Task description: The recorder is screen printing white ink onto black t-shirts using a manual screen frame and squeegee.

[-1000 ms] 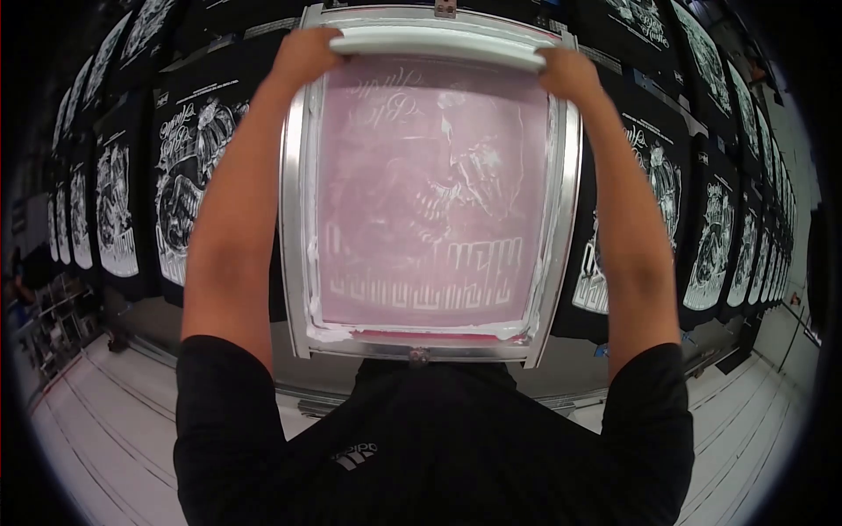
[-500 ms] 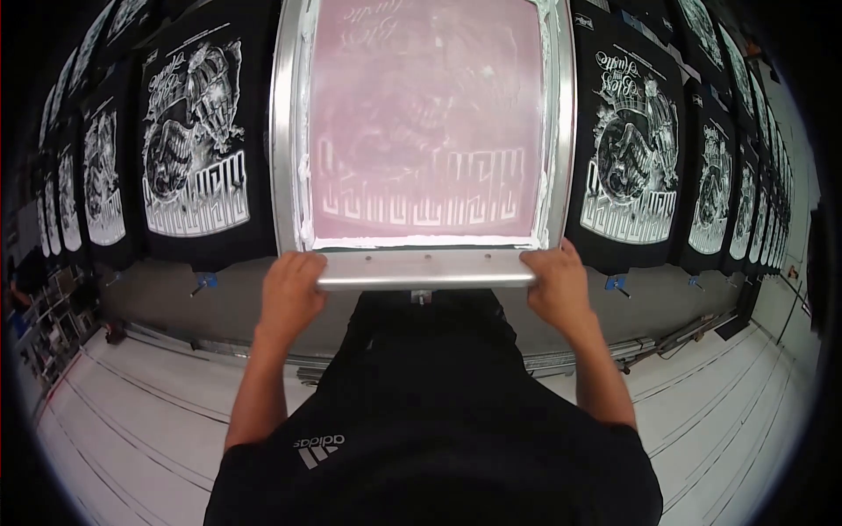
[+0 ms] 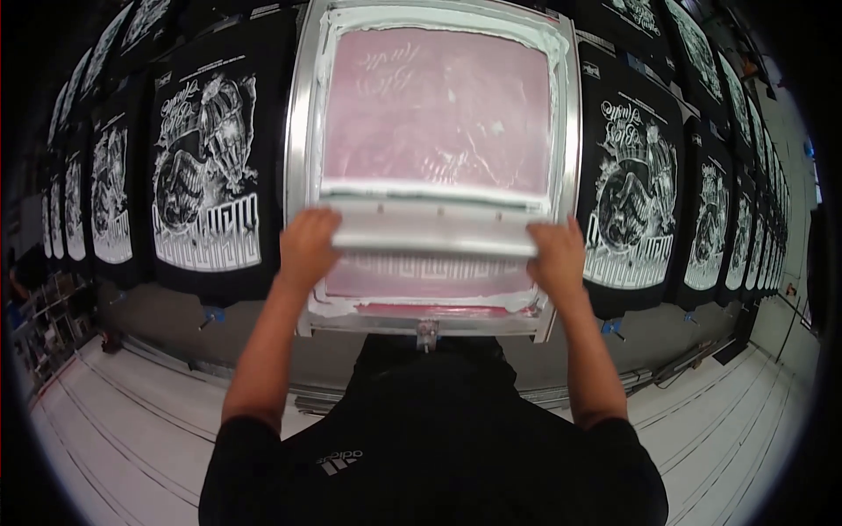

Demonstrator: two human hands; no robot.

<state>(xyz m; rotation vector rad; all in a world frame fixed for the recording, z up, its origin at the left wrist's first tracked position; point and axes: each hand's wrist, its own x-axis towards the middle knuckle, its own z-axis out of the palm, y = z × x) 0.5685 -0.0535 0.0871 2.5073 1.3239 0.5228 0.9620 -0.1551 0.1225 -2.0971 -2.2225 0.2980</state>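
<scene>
Squeegee (image 3: 438, 230) rests crosswise over the lower half of the metal screen frame (image 3: 299, 131), whose rails bound a broad pink mesh (image 3: 438, 96) edged with thick white ink (image 3: 443, 19). Flanking the frame stand rows of black T-shirts bearing white prints, the nearest being the left T-shirt (image 3: 206, 167) and the right T-shirt (image 3: 633, 167), each just beside its rail. Both hands grip the squeegee: the left hand (image 3: 309, 248) is curled round its left end, the right hand (image 3: 560, 256) round its right, with some finger detail blurred. Script lettering shows on the shirts and faintly on the mesh, upside down to the wearer, with a band of blocky characters along the shirts' lower edge; a small pale logo (image 3: 340, 461) marks the person's black top (image 3: 438, 421). Ahead of the squeegee, mesh lies bare up to the far ink; a narrower strip runs between it and the near rail. Sideways, the hands sit close against the side rails. At the near rail's middle is a small metal clamp (image 3: 427, 333).
</scene>
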